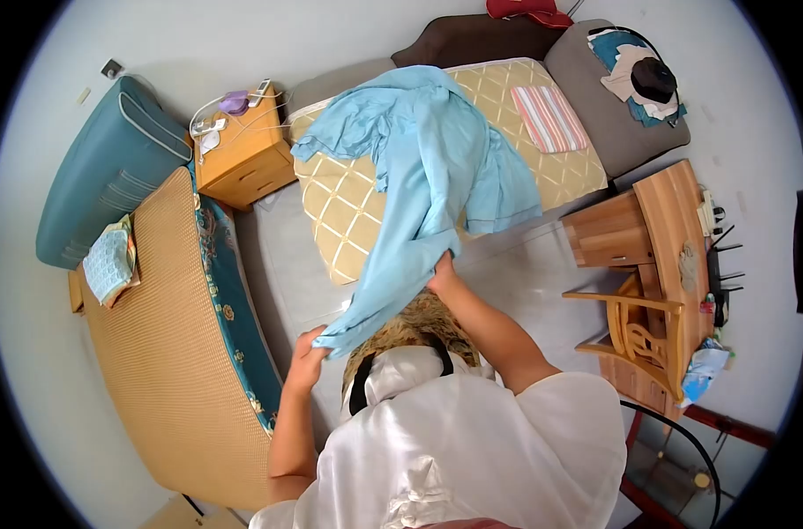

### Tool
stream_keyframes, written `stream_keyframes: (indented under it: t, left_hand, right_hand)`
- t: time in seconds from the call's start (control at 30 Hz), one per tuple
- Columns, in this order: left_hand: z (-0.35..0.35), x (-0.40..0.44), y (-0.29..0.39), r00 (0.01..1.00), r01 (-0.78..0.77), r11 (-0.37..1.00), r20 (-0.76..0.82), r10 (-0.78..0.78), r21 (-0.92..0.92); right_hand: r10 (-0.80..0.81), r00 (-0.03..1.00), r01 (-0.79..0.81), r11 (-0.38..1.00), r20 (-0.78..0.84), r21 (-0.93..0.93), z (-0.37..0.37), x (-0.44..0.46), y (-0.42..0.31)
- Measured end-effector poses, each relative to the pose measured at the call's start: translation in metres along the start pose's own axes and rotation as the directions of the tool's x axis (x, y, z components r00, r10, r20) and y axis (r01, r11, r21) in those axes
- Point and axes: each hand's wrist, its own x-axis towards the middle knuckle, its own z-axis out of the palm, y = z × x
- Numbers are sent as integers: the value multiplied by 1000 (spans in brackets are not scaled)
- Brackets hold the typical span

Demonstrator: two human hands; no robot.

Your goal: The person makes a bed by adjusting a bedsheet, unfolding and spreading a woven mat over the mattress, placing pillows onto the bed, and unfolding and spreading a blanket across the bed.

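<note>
A large light-blue bed sheet or duvet cover (419, 167) lies bunched over the diamond-patterned mattress (339, 220), and its near end stretches toward my body. My left hand (307, 360) is closed around one corner of the cloth, low and to the left. Farther right, my right hand (440, 271) grips another part of the same cloth's edge, with its fingers partly hidden by the fabric. Between the two hands the edge is lifted off the mattress and runs at a slant. A striped pillow (549, 119) rests on the mattress to the right of the cloth.
A wooden nightstand (242, 159) with cables stands left of the mattress. At far left is a bed with a woven mat (154, 353) and teal headboard (110, 167). To the right are a desk (675, 229) and wooden chair (635, 331). A grey sofa (595, 97) borders the mattress.
</note>
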Motion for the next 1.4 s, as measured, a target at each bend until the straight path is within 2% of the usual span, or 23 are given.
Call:
stream_keyframes:
  t: [0.03, 0.13, 0.23, 0.33, 0.4, 0.43, 0.47, 0.5, 0.53, 0.57, 0.6, 0.63, 0.67, 0.7, 0.73, 0.83, 0.87, 0.97, 1.17, 1.23, 1.3, 1.33, 1.4]
  left_hand:
    - [-6, -19, 7, 1000, 7, 1000, -13, -7, -8]
    - [-31, -69, 25, 991, -79, 997, -109, 76, -21]
    - [-60, -118, 36, 986, -141, 986, -100, 132, -89]
    - [-63, -145, 41, 984, -75, 991, -169, 55, -112]
    - [-63, -137, 26, 949, 70, 995, -313, -43, 75]
    - [-57, -126, 27, 924, 152, 973, -375, -79, 172]
    - [-72, -120, -14, 929, 176, 962, -357, -91, 211]
    - [-75, -111, -32, 928, 229, 930, -351, -121, 286]
    - [-71, -97, -49, 908, 147, 966, -417, -46, 213]
    - [-66, -81, -66, 876, 57, 988, -482, 20, 145]
    - [-67, -62, -80, 843, 8, 976, -526, 111, 220]
    - [-68, -43, -94, 801, -29, 954, -564, 201, 298]
    - [-64, -28, -97, 771, -49, 936, -583, 258, 349]
    - [-58, -20, -91, 761, -46, 913, -578, 295, 406]
    - [-50, -14, -83, 753, -38, 893, -574, 321, 448]
    - [-29, -2, -64, 788, -12, 809, -493, 369, 587]
    - [-23, 4, -59, 804, -8, 771, -454, 384, 637]
    - [-2, 20, -45, 859, -3, 633, -321, 398, 775]
    - [46, 40, -35, 966, -37, 364, -60, 252, 931]
    - [65, 46, -38, 986, -91, 323, 39, 164, 942]
    - [88, 50, -48, 985, -170, 331, 145, 98, 928]
    - [93, 51, -57, 964, -265, 387, 238, 118, 883]
    - [106, 50, -65, 914, -395, 469, 388, 117, 790]
  right_hand:
    - [-163, 982, 159, 986, -100, -44, -1, 1, 3]
    - [-195, 938, 248, 955, -287, 162, 30, -13, -21]
    - [12, 996, 15, 951, -86, 310, 26, -18, -53]
    - [-83, 988, 86, 996, -128, 17, -18, 75, -65]
    - [-242, 959, 253, 965, -149, 61, 76, 31, -101]
    - [-151, 988, 149, 986, 25, 77, 125, 8, -111]
    - [-54, 979, 39, 996, 198, 74, 172, -16, -112]
    - [67, 990, -63, 997, 123, -32, 220, -40, -97]
    - [66, 985, -27, 972, 162, -234, 270, -100, -78]
    - [183, 945, -61, 913, 271, -404, 280, -125, -50]
    - [368, 844, -125, 843, 390, -523, 289, -164, -32]
    - [473, 721, -48, 763, 506, -645, 288, -188, -10]
    - [693, 518, -144, 649, 502, -747, 287, -214, 1]
    - [802, 388, -102, 527, 454, -844, 280, -227, 9]
    - [796, 327, -57, 555, 510, -830, 279, -246, 5]
    - [765, 305, 312, 482, 567, -819, 254, -243, -6]
    - [736, 279, 261, 560, 617, -786, 239, -230, -8]
    - [693, 526, 179, 478, 494, -860, 225, -223, -53]
    - [615, 635, 162, 486, 468, -859, 196, -215, -88]
    - [539, 686, 149, 553, 489, -819, 187, -206, -81]
    - [439, 773, 70, 659, 457, -749, 184, -198, -77]
    - [454, 760, -10, 723, 465, -690, 188, -195, -82]
    - [470, 760, -58, 738, 449, -673, 194, -195, -79]
